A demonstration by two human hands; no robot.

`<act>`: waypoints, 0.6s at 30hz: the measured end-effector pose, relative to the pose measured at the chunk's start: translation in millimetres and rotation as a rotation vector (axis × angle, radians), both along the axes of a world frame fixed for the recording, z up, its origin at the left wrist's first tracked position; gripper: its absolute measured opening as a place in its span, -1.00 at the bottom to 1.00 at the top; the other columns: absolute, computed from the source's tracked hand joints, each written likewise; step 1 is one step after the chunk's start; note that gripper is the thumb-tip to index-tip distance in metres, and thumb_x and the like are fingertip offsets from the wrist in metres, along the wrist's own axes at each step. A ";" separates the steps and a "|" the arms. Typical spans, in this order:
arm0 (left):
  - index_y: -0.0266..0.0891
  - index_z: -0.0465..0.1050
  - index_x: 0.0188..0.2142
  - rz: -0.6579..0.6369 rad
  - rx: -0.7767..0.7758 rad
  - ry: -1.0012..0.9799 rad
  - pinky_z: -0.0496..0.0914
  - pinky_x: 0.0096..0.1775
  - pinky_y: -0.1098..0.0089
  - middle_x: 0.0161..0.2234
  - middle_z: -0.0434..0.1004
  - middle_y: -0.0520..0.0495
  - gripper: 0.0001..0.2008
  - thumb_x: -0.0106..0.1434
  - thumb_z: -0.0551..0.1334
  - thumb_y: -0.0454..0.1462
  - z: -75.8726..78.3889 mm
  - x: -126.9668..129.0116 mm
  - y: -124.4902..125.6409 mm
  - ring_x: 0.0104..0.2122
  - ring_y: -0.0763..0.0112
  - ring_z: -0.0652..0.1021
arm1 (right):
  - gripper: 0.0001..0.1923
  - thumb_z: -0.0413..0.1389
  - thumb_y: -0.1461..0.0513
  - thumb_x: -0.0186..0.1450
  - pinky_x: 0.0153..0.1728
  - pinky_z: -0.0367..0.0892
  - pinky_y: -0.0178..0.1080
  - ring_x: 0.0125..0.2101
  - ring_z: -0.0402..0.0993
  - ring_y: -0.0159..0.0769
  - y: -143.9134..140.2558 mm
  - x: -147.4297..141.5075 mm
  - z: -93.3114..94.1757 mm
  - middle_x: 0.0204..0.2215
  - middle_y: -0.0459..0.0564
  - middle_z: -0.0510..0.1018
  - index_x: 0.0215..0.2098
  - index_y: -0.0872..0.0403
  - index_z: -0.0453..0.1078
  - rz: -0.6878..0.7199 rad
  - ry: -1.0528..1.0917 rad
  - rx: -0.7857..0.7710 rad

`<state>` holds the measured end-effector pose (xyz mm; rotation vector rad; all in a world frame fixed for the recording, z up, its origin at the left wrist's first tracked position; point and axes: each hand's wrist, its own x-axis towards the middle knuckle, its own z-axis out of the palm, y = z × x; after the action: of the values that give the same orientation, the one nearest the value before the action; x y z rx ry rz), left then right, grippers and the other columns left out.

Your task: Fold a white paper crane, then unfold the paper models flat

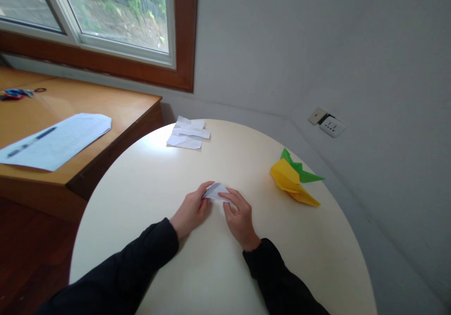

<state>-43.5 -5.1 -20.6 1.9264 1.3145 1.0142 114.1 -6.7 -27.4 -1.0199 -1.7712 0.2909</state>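
A small folded piece of white paper (216, 191) is held between my two hands, just above or on the round white table (169, 258). My left hand (192, 210) pinches its left end between thumb and fingers. At the right end, my right hand (240, 216) grips it, with fingertips on top and the thumb below. The paper's underside and the exact fold lines are hard to make out. Several white paper pieces (188, 138) lie at the table's far edge, beyond my hands.
Right of my hands lies a yellow folded paper shape (287, 176) with a green folded paper piece (306, 176). A wooden desk (120, 98) at the left bears white sheets (70, 141), a pen (31, 142) and scissors (19, 92). The wall (253, 47) stands behind the table.
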 end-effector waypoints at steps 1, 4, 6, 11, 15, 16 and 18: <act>-0.26 0.21 0.00 0.005 -0.004 -0.006 0.37 -0.20 0.37 -0.19 0.51 -0.12 -0.58 0.12 -0.01 -0.43 0.5 0.3 -0.1 -0.25 0.35 0.52 | -0.70 -0.03 0.44 0.14 -0.16 0.43 -0.18 -0.21 0.48 -0.27 -0.4 -0.5 1.1 -0.30 0.01 0.53 -0.29 0.04 0.44 -0.005 0.000 0.024; -0.28 0.24 -0.03 0.010 -0.022 -0.037 0.36 -0.24 0.40 -0.25 0.52 -0.11 -0.62 0.14 -0.01 -0.42 2.4 1.2 -0.1 -0.31 0.37 0.51 | -0.76 0.04 0.41 0.14 -0.18 0.44 -0.17 -0.22 0.48 -0.26 -2.3 -2.5 5.4 -0.30 0.03 0.52 -0.28 0.04 0.41 -0.016 0.006 0.103; -0.30 0.28 -0.07 0.007 -0.038 -0.061 0.35 -0.28 0.42 -0.31 0.52 -0.08 -0.66 0.14 0.00 -0.41 3.3 1.5 0.0 -0.37 0.40 0.49 | -0.79 0.09 0.39 0.14 -0.17 0.44 -0.16 -0.20 0.48 -0.25 -4.0 -3.9 8.4 -0.26 0.05 0.52 -0.26 0.04 0.39 -0.009 0.010 0.146; -0.31 0.38 -0.21 -0.008 -0.088 -0.126 0.32 -0.33 0.45 -0.39 0.51 -0.04 -0.74 0.16 -0.01 -0.39 3.3 3.5 0.1 -0.43 0.44 0.45 | -0.80 0.16 0.36 0.13 -0.13 0.44 -0.15 -0.11 0.46 -0.21 -7.8 -6.3 11.4 -0.17 0.10 0.51 -0.25 0.05 0.36 0.034 0.001 0.220; -0.31 0.39 -0.28 -0.020 -0.141 -0.175 0.31 -0.32 0.43 -0.41 0.49 -0.03 -0.78 0.17 0.00 -0.35 3.4 6.5 -0.8 -0.42 0.43 0.43 | -0.83 0.13 0.39 0.15 -0.14 0.45 -0.15 -0.09 0.46 -0.19 -10.0 -6.8 8.8 -0.14 0.11 0.52 -0.30 0.05 0.35 0.025 -0.021 0.267; -0.31 0.39 -0.28 -0.025 -0.154 -0.193 0.32 -0.30 0.42 -0.41 0.49 -0.03 -0.78 0.17 0.00 -0.34 3.6 7.0 -1.1 -0.41 0.42 0.43 | -0.83 0.12 0.40 0.15 -0.15 0.46 -0.16 -0.09 0.46 -0.19 -10.4 -6.9 8.2 -0.14 0.11 0.52 -0.31 0.05 0.34 0.016 -0.023 0.268; -0.31 0.38 -0.27 -0.036 -0.171 -0.244 0.32 -0.25 0.38 -0.38 0.48 -0.04 -0.78 0.15 0.01 -0.35 4.4 7.9 -1.6 -0.37 0.40 0.43 | -0.82 0.10 0.41 0.16 -0.16 0.47 -0.16 -0.12 0.48 -0.21 -10.9 -7.2 7.7 -0.15 0.10 0.53 -0.30 0.04 0.33 -0.002 -0.009 0.249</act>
<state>-35.6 -6.7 -16.3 1.6376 1.1832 1.0459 106.9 -17.6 -19.7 -0.8455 -1.7639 0.0621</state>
